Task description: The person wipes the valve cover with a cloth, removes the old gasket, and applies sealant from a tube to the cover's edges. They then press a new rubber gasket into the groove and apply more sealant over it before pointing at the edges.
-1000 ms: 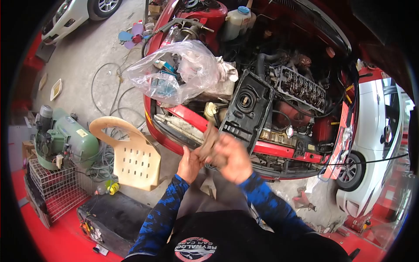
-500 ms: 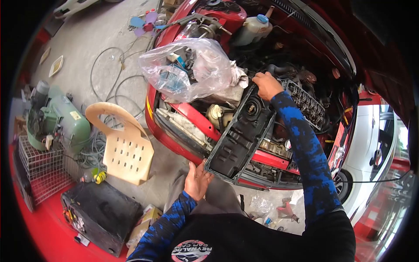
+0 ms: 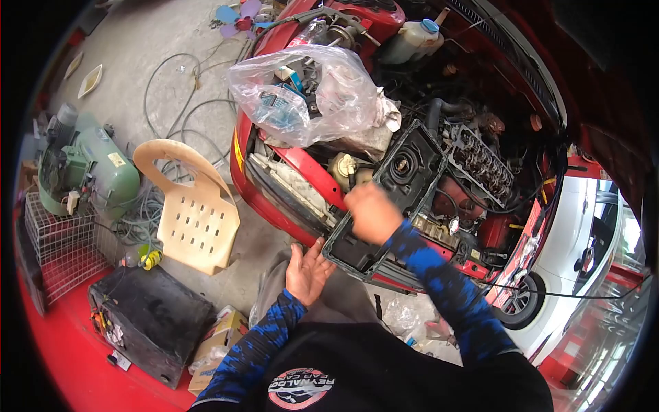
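A long black engine cover (image 3: 405,172) lies with its hollow inside up across the front of the red car's engine bay. My left hand (image 3: 308,272) is at its near left corner, palm up, fingers spread, the fingertips by the edge. Over the cover's left side is my right hand (image 3: 373,213), blurred, its fingers curled; whether it holds anything is hidden. Beyond the cover sits the exposed engine top (image 3: 480,161) with its valve parts. A clear plastic bag (image 3: 309,96) of parts rests left of the cover.
A beige plastic chair (image 3: 197,220) stands on the left, near a green compressor (image 3: 106,165) and a black box (image 3: 147,323). Hoses lie on the floor. A white car (image 3: 570,240) is at the right. A reservoir with a blue cap (image 3: 414,41) sits in the engine bay.
My right hand has left the cover's far end and moved toward me, over its left side. My left hand stays by the near corner. The view has shifted slightly.
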`<state>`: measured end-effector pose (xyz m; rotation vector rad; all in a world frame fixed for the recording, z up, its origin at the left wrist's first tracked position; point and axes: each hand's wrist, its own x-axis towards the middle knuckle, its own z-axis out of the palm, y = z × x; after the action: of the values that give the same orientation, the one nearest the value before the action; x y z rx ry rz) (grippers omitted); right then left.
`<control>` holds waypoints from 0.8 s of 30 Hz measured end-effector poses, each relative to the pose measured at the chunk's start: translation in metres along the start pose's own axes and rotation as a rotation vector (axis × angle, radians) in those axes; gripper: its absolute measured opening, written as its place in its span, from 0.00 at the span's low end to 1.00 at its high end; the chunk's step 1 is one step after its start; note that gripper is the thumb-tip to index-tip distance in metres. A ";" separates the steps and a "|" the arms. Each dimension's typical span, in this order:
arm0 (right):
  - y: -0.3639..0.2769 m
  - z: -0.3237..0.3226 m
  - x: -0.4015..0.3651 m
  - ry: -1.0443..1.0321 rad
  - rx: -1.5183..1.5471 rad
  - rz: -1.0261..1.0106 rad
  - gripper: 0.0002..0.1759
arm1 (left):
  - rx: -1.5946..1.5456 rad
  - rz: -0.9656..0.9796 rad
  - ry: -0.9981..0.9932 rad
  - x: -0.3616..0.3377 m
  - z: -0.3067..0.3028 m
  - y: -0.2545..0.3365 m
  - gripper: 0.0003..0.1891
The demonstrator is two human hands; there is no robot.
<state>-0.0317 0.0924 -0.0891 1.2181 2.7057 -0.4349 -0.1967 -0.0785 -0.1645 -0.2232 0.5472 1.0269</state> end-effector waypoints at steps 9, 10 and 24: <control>-0.123 0.024 -0.060 -0.843 0.395 -0.146 0.17 | -0.230 -0.090 -0.121 0.005 -0.034 -0.001 0.51; -0.121 0.018 -0.070 -0.750 0.532 -0.281 0.18 | -0.258 -0.097 -0.121 0.005 -0.028 0.003 0.52; -0.073 0.082 -0.157 -0.074 -0.050 -0.223 0.15 | -0.171 -0.137 -0.132 0.014 -0.026 0.006 0.51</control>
<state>0.0182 -0.0912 -0.1130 0.8727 2.7807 -0.4263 -0.2046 -0.0757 -0.1938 -0.3368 0.3202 0.9478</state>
